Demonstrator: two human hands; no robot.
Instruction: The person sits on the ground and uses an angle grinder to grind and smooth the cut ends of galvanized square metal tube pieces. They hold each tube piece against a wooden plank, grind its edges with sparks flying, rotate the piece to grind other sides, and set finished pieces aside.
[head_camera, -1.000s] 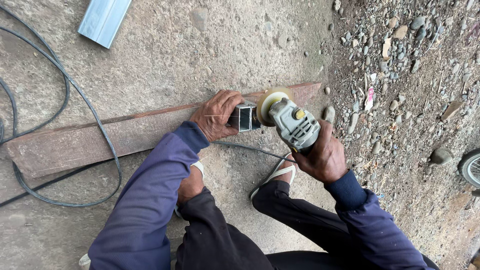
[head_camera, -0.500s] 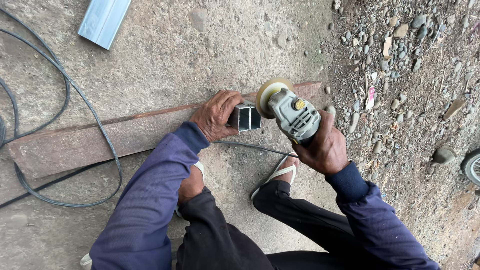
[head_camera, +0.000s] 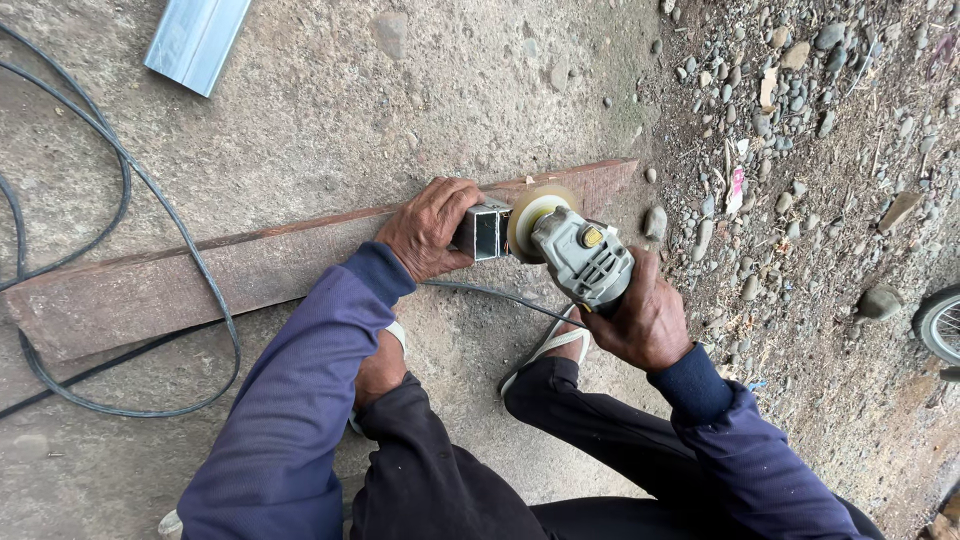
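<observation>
My left hand (head_camera: 428, 228) grips a short square metal tube (head_camera: 487, 229) and presses it onto a long reddish wooden plank (head_camera: 180, 285) lying on the concrete. My right hand (head_camera: 645, 322) holds a grey angle grinder (head_camera: 585, 262). Its yellowish disc (head_camera: 530, 215) sits right against the open end of the tube. The grinder's black cord (head_camera: 500, 293) trails back under my arm toward my legs.
Black cables (head_camera: 120, 190) loop over the concrete at the left and cross the plank. A light blue metal channel piece (head_camera: 195, 40) lies at the top left. Gravel and stones (head_camera: 800, 120) cover the ground on the right. A wheel (head_camera: 940, 325) shows at the right edge.
The grinder has dropped slightly and swung in, so the disc now meets the tube end. My left hand keeps the tube on the plank.
</observation>
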